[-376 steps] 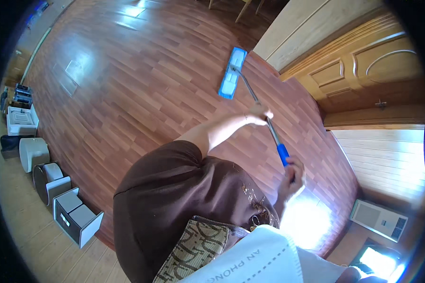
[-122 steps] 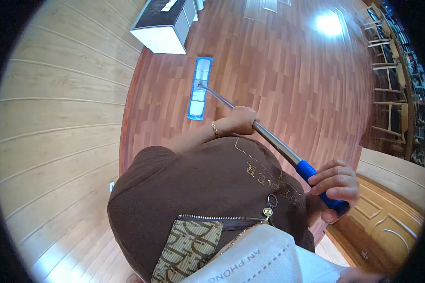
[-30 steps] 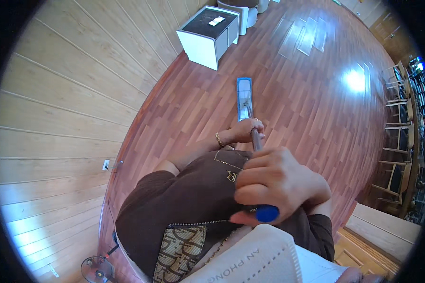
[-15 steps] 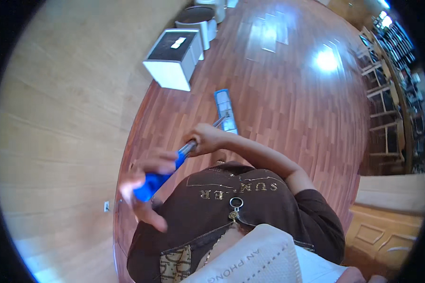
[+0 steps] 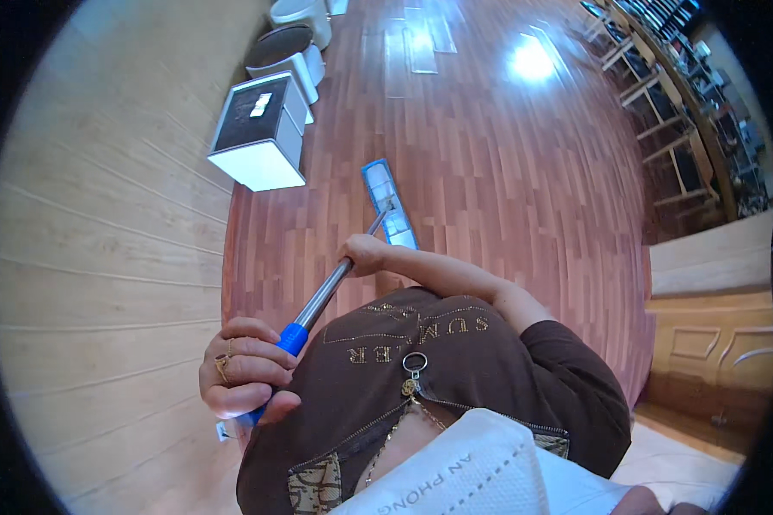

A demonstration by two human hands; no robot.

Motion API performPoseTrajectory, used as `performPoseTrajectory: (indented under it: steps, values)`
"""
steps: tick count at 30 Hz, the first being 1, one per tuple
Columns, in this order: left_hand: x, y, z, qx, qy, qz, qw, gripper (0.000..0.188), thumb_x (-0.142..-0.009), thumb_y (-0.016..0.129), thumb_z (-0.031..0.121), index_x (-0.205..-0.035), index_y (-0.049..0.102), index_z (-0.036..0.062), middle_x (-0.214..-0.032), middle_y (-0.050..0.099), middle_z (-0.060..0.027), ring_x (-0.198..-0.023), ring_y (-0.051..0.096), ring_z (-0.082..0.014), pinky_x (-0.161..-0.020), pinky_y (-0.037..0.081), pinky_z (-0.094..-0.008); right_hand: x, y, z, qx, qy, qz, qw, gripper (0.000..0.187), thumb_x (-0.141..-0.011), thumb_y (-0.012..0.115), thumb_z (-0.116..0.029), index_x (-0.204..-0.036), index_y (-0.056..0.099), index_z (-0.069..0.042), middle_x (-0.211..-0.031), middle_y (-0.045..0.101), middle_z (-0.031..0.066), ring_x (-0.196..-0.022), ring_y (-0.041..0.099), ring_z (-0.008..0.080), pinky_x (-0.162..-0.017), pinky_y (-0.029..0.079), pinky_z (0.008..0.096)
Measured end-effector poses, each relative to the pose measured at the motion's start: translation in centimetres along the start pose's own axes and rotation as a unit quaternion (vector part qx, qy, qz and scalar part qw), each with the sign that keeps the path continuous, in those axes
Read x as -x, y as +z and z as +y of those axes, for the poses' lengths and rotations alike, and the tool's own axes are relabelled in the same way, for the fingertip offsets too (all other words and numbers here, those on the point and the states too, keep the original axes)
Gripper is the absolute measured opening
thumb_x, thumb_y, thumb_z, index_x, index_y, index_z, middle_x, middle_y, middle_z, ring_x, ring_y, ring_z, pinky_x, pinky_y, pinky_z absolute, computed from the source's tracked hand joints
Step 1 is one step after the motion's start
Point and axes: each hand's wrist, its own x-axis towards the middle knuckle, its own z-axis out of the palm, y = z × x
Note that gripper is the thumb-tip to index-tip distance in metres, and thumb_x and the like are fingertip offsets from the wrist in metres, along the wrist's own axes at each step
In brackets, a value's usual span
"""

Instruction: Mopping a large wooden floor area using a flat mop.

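Observation:
A flat mop with a long silver pole [image 5: 322, 296] slants across in front of my body. Near my left side, my left hand [image 5: 247, 367] wraps round the blue grip [image 5: 293, 340] at the pole's top end, with rings on its fingers. Further down, my right hand [image 5: 365, 255] is closed round the metal pole, its arm crossing in from the right. Beyond it the mop's flat blue-edged head [image 5: 388, 204], with pale cloth on top, lies on the wooden floor [image 5: 507, 172].
A white cabinet [image 5: 266, 165] with a dark top stands ahead on the left by the pale wall [image 5: 112, 257]. Behind it are a rounded white piece [image 5: 288, 60] and more furniture. Along the right run a long table and several chairs [image 5: 683, 163]; a wooden panel [image 5: 704, 343] is nearer.
My left hand was blurred with fingers loose about the blue grip; now it is closed round it. More silver pole shows between my hands. The view has shifted, moving the cabinet leftward.

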Motion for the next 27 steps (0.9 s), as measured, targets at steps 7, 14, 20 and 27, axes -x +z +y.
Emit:
performPoseTrajectory:
  steps: [7,14,20,27]
  values:
    - [-1.5,-3.2,-4.6,0.097,0.025,-0.062,0.993,0.033,-0.078,0.077,0.016,-0.089,0.046,0.0131,-0.072,0.064,-0.0037,-0.067,0.067,-0.0202,-0.069,0.049,-0.0361,0.3,-2.5,0.7,0.061,0.048,0.133,0.988,0.014,-0.06,0.065,-0.02,-0.055,0.054,-0.013,-0.059,0.058,0.0119,-0.06,0.058,0.0369,-0.055,0.045,0.0482]
    - [-6.2,-3.9,-11.9,0.247,0.081,-0.185,0.948,0.031,-0.077,0.076,0.016,-0.085,0.046,0.015,-0.071,0.062,-0.0005,-0.065,0.065,-0.0178,-0.068,0.048,-0.0343,3.5,-3.4,1.6,0.09,0.216,0.293,0.927,0.036,-0.078,0.066,-0.041,-0.056,0.057,-0.014,-0.061,0.06,0.0099,-0.065,0.061,0.0336,-0.069,0.043,0.0446]
    - [-13.9,-1.2,-16.7,0.356,0.179,-0.311,0.863,0.034,-0.073,0.078,0.015,-0.087,0.047,0.0146,-0.072,0.062,-0.0012,-0.067,0.066,-0.0185,-0.067,0.047,-0.0351,7.5,-6.3,0.5,0.095,0.343,0.392,0.848,0.034,-0.079,0.066,-0.043,-0.064,0.064,-0.012,-0.069,0.063,0.0113,-0.072,0.062,0.0349,-0.068,0.045,0.0458]
    - [-16.9,3.2,-23.8,0.455,0.273,-0.346,0.774,0.032,-0.08,0.071,0.022,-0.103,0.049,0.0139,-0.079,0.062,-0.0019,-0.068,0.064,-0.0201,-0.07,0.043,-0.0372,11.1,-5.9,-0.2,0.067,0.464,0.5,0.728,0.009,-0.064,0.063,-0.024,-0.068,0.066,-0.017,-0.071,0.066,0.0088,-0.076,0.064,0.0334,-0.074,0.049,0.0457]
